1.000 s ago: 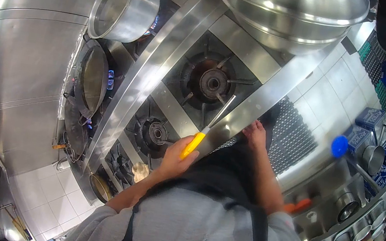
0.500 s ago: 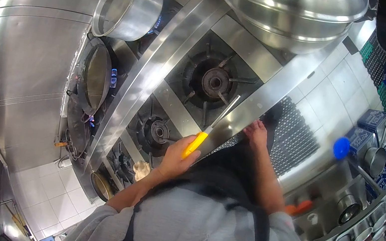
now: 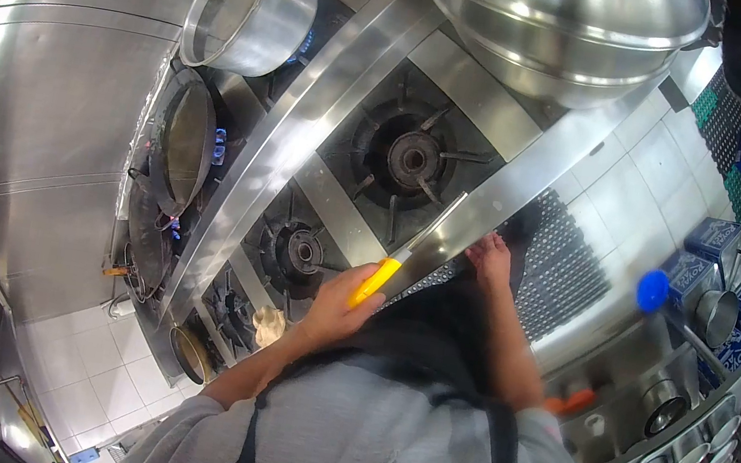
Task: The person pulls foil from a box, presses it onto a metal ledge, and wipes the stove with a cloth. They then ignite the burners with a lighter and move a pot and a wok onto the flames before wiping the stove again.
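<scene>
My left hand point(image 3: 341, 306) is closed round the yellow handle point(image 3: 375, 283) of a long, thin metal tool point(image 3: 434, 225). The tool points up and to the right, over the steel front edge of the stove point(image 3: 513, 191). My right hand point(image 3: 490, 258) hangs beside that edge, above the dark floor mat; its fingers are bent and partly hidden, and I see nothing in them. An unlit burner point(image 3: 412, 161) lies beyond the tool's tip.
A large steel pot point(image 3: 558, 29) stands at the top. Behind the steel divider, a pot point(image 3: 250, 14) and a wok point(image 3: 185, 144) sit over blue flames. A cloth point(image 3: 270, 325) lies near the lower burners. Pans and blue tins point(image 3: 715, 238) are at the right.
The tool in my left hand has tilted slightly to the right. My right hand has barely moved, and the view has shifted a little.
</scene>
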`<state>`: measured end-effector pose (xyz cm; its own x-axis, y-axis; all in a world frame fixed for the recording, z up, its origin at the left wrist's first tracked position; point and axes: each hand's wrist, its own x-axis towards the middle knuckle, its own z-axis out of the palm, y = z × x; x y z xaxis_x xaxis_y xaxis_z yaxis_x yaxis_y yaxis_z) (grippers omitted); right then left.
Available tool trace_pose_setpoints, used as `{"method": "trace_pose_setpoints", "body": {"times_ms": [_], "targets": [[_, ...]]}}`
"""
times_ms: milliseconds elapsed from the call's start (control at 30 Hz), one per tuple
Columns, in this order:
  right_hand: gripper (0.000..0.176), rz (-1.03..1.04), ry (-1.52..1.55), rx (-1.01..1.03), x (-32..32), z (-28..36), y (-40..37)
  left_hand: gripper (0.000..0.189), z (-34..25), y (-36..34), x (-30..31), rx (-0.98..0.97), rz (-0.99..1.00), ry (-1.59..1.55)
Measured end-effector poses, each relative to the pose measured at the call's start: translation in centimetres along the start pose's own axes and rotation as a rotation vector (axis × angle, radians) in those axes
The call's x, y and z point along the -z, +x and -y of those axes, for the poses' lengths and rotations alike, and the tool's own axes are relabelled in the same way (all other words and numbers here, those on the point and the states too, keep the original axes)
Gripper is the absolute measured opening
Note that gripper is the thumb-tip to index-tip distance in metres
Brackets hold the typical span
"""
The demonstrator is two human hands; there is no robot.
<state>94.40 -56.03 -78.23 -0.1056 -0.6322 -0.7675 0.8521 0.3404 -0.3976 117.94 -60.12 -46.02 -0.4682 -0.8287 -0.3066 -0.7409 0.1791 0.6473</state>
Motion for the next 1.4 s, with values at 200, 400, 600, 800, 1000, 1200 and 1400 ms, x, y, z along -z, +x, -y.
{"method": "trace_pose_setpoints", "body": {"times_ms": [200, 400, 600, 800, 1000, 1200, 1400], "targets": [[0.038, 0.021, 0.006, -0.001, 0.3, -0.1, 0.3, 0.049, 0.0, -0.1, -0.2, 0.000, 0.004, -0.010], [0.038, 0.007, 0.001, -0.014, 0.2, 0.1, 0.2, 0.050, -0.1, -0.2, -0.2, -0.005, 0.000, -0.003], [0.039, 0.000, 0.007, -0.023, 0.4, -0.2, 0.5, 0.050, -0.3, -0.4, -0.3, -0.015, -0.018, -0.014], [0.040, 0.010, -0.003, -0.025, 0.6, -0.2, 0.6, 0.051, -0.1, -0.5, -0.3, -0.032, -0.019, -0.006], [0.039, 0.018, 0.001, -0.027, 0.7, -0.2, 0.8, 0.051, -0.2, -0.5, -0.1, -0.036, -0.008, -0.031], [0.037, 0.027, -0.007, 0.016, 0.1, 0.0, 0.2, 0.050, -0.5, -0.5, 0.3, -0.030, -0.002, -0.034], [0.034, 0.013, -0.008, 0.042, 0.1, -0.5, 0.5, 0.050, 0.2, -1.3, 0.4, -0.057, -0.025, -0.020]]}}
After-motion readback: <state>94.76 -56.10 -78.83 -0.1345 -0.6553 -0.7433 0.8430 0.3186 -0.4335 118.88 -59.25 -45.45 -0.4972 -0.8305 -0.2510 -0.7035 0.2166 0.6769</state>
